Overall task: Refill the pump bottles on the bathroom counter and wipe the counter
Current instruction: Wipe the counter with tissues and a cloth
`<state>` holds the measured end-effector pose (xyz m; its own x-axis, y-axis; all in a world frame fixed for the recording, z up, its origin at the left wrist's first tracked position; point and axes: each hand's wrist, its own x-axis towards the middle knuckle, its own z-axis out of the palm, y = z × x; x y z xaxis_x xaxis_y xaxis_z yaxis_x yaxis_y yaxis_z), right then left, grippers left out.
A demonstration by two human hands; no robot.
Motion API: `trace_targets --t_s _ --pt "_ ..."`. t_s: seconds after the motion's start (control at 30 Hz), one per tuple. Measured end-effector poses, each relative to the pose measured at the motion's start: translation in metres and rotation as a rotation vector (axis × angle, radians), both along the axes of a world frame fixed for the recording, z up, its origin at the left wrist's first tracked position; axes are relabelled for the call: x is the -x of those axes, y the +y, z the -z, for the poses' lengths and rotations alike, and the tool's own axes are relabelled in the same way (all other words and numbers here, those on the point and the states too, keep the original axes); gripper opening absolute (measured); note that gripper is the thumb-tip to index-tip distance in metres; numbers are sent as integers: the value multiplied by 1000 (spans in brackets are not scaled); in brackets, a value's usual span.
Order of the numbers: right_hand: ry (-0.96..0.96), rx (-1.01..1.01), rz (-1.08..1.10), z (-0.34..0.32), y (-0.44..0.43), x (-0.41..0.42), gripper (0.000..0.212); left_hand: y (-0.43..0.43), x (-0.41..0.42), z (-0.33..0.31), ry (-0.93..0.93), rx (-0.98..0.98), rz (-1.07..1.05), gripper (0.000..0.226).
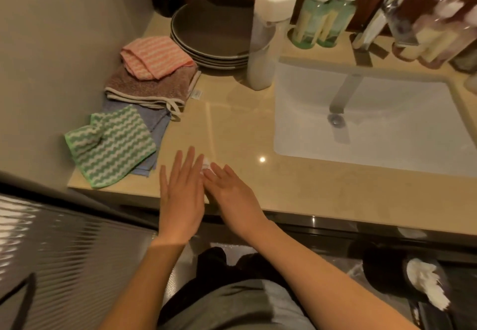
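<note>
My left hand (180,195) and my right hand (229,195) lie side by side over the front edge of the beige counter (296,190), fingers straight. A small white scrap (206,164) shows between their fingertips; what it is cannot be told. Two green pump bottles (322,19) stand behind the sink, and pinkish pump bottles (438,35) stand at the far right. A tall white-capped refill bottle (265,37) stands left of the white sink (374,123). Several folded cloths lie at the left, a green striped one (111,146) nearest.
A stack of dark plates (211,37) sits at the back left. A pink striped cloth (154,57) tops a brown towel (149,86). A steel faucet (361,66) reaches over the sink. A dark bin (402,278) holding white paper stands on the floor at the right.
</note>
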<state>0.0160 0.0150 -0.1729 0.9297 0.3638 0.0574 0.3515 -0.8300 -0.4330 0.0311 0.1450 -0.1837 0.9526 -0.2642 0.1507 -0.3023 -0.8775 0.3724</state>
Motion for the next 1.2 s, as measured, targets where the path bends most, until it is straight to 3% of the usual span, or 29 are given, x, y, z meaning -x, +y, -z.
trace_targets --t_s 0.13,0.37,0.63,1.2 --pt "-56 -3 4 6 -43 5 52 -36 18 4 102 49 141 56" --pt "-46 -16 14 6 -106 19 49 -94 33 -5 226 15 142 68" --pt "5 7 119 4 -175 51 58 -171 53 -10 274 -59 201 65" --pt "-23 20 771 1 -267 124 44 -292 48 -24 264 -136 843 63"
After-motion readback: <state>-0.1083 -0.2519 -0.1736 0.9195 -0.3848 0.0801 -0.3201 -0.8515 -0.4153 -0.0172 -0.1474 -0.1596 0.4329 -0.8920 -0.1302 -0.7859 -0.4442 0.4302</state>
